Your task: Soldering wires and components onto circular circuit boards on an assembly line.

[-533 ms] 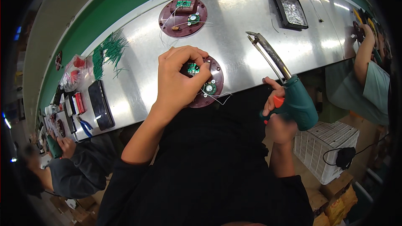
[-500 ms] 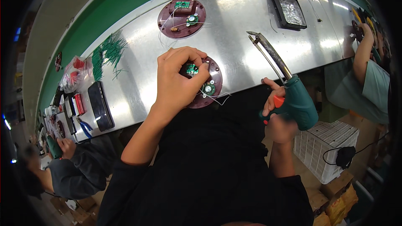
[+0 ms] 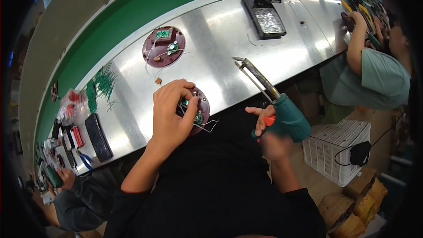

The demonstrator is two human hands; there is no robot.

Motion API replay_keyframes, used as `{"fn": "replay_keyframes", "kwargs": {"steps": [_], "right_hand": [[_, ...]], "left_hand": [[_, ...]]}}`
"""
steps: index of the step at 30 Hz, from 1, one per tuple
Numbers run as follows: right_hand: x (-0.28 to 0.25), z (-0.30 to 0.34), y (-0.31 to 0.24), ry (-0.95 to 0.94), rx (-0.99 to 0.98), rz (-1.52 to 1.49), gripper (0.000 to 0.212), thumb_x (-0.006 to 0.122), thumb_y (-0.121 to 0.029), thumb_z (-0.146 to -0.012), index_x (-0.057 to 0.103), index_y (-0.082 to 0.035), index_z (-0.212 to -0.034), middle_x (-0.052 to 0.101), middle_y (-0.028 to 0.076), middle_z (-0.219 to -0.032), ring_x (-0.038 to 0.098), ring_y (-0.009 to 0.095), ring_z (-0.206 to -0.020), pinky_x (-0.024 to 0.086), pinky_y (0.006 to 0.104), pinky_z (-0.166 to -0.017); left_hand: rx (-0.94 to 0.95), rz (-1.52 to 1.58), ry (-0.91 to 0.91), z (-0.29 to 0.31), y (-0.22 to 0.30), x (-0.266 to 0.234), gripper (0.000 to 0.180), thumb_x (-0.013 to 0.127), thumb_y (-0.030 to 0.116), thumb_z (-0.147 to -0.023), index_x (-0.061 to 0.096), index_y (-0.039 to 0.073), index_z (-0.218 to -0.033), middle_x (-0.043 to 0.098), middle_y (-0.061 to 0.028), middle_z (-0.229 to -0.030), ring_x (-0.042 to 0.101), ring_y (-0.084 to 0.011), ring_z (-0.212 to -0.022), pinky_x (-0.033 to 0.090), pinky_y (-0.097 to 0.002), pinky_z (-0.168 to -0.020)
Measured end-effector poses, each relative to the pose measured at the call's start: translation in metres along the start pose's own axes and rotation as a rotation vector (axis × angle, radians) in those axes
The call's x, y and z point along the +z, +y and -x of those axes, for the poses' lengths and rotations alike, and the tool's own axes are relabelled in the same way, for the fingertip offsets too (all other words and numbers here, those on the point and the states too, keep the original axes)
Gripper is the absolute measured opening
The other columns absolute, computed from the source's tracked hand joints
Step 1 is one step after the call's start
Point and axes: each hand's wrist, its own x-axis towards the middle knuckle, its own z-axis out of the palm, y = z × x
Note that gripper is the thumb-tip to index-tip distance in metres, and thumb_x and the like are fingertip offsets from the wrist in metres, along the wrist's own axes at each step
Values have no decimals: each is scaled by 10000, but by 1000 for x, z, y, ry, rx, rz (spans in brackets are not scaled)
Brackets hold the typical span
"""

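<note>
My left hand [image 3: 172, 115] is closed over the near round maroon housing [image 3: 203, 105], thumb and fingers curled around its raised middle part. Beside the thumb a small round green circuit board [image 3: 198, 118] shows, with thin white wires [image 3: 211, 125] trailing off the edge. The fingers hide most of the housing's left side. In my right hand [image 3: 275, 139] is a green soldering gun [image 3: 291, 117] with an orange trigger. Its long metal tip [image 3: 240, 60] points up and left above the table, apart from the housing.
A second maroon housing [image 3: 150, 57] lies farther back, a small brown block [image 3: 158, 80] nearer. Green wires [image 3: 103, 86], a dark phone [image 3: 98, 139] and blue-handled pliers [image 3: 84, 160] lie left. A black tray [image 3: 253, 11] stands back right. Co-workers sit both sides; a white crate [image 3: 337, 150] stands right.
The whole view has shifted, so the table things sit lower and farther left. Beyond my left hand the small brown block now shows clearly. Both hands keep their holds.
</note>
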Motion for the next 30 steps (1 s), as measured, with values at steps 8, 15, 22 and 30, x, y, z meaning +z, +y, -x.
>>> {"fn": "replay_keyframes", "kwargs": {"steps": [8,15,22,30], "right_hand": [[3,3,-6,23,12,-48,388,630,-179,-815,551,22,-1137,532,33,-815,580,126,-655,475,641,-1084],[1,4,-1,19,-18,-84,420,582,-130,-774,546,31,-1160,540,35,-825,585,132,-647,490,617,-1075],[0,6,-11,43,14,-123,450,574,-112,-791,547,45,-1213,563,44,-839,590,139,-657,509,600,-1060],[-32,18,-33,119,-151,-135,441,659,-186,-833,560,30,-1205,562,51,-875,596,172,-776,536,390,-839]], "left_hand": [[-117,245,-31,2,-6,8,90,702,57,-893,612,48,-882,740,-100,-1122,635,-304,-1116,412,-415,-1050],[72,-42,-344,-2,4,-15,546,914,250,-676,517,110,-1023,604,-117,-1413,485,-364,-1358,308,-506,-1133],[178,-154,-526,-3,19,-35,819,986,326,-571,519,74,-1195,533,-170,-1518,412,-439,-1460,337,-520,-1170],[446,-56,-427,-46,58,35,820,941,339,-613,546,73,-1281,605,-164,-1324,545,-400,-1278,386,-490,-1067]]}}
